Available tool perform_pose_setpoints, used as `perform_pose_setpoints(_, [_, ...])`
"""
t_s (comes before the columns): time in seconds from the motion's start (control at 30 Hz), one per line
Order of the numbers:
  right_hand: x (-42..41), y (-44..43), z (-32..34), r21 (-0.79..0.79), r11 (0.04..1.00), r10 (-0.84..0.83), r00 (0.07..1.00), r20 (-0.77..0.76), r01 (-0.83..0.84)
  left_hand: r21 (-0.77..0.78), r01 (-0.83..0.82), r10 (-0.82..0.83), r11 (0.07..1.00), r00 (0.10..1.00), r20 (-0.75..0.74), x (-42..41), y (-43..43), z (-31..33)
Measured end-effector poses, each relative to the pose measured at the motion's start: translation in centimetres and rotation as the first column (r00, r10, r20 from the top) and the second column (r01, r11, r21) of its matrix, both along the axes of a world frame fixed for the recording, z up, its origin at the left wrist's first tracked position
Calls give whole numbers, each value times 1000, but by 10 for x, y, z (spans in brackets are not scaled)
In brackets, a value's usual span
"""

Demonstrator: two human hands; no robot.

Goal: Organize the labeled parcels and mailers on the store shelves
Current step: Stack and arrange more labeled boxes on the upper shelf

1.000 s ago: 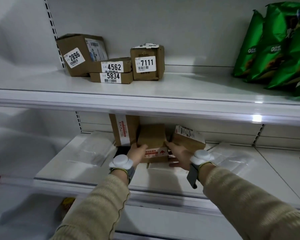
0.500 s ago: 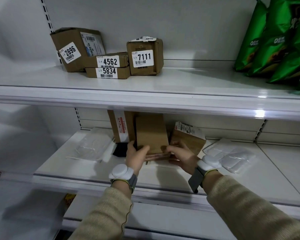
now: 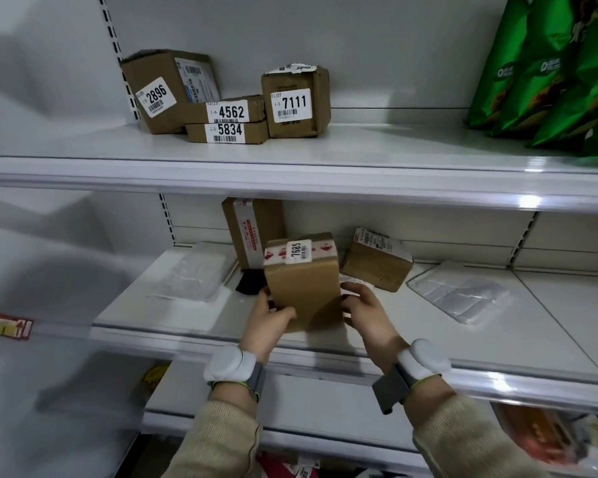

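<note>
I hold a small brown parcel (image 3: 302,282) labeled 7685 above the front of the middle shelf (image 3: 187,331). My left hand (image 3: 268,320) grips its lower left side and my right hand (image 3: 368,312) its lower right side. The white number label faces up on the parcel's top end. Behind it a taped brown box (image 3: 252,232) stands upright, and a tilted box (image 3: 377,260) with a shipping label lies to the right. On the upper shelf (image 3: 290,167) sit boxes 2896 (image 3: 163,89), 4562 (image 3: 227,112), 5834 (image 3: 227,132) and 7111 (image 3: 294,101).
Two clear plastic mailers lie on the middle shelf, one at the left (image 3: 190,274), one at the right (image 3: 460,293). A small black item (image 3: 251,282) lies by the taped box. Green snack bags (image 3: 549,70) fill the upper shelf's right end. Packaged goods sit on the lower shelf.
Both hands have lifted parcel 7685 off the shelf, pulled it toward me and tipped it so its number label shows on top. The view has shifted slightly.
</note>
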State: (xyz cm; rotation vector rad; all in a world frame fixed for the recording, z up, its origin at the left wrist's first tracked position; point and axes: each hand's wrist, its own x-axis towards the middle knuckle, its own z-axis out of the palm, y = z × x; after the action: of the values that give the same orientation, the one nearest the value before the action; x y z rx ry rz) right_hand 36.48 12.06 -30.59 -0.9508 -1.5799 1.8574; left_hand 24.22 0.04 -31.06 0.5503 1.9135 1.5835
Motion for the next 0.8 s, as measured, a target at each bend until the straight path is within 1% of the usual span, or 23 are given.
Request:
perform_pose_setpoints(0.1, [9,-9,12,-44,999,9,999,-51,-11,1,14,-14,1000,999,-34,4,-11,2])
perform_pose_setpoints(0.2, [20,-19,24,-37,997,60,997,-45,-62,16,11,-11,1000,1000,-22,10,-20,1])
perform_pose_setpoints(0.27, [26,-26,28,-23,998,63,997,-55,-64,71,-8,6,997,1000,30,16,-25,3])
perform_pose_setpoints(0.37, [38,-37,30,-31,998,44,998,-55,-45,226,-21,-18,974,985,170,29,-33,14])
perform_pose_setpoints(0.43, [44,-44,29,-15,999,49,998,-39,-49,269,19,-72,963,979,190,35,-37,20])
perform_pose_setpoints(0.5, [49,-50,27,9,999,53,998,-28,-53,261,62,-112,963,977,182,41,-39,24])
perform_pose_setpoints(0.57, [53,-52,26,18,997,70,997,-40,-69,265,53,-97,963,983,155,46,-40,27])
perform_pose_setpoints(0.63, [56,-54,27,30,993,112,992,-54,-111,290,39,-65,956,994,83,50,-37,31])
perform_pose_setpoints(0.73, [56,-60,23,46,983,181,983,-13,-180,308,73,-75,949,997,-6,55,-34,34])
perform_pose_setpoints(0.8, [55,-65,20,22,985,171,985,-13,-170,292,104,-86,951,994,-74,58,-34,33])
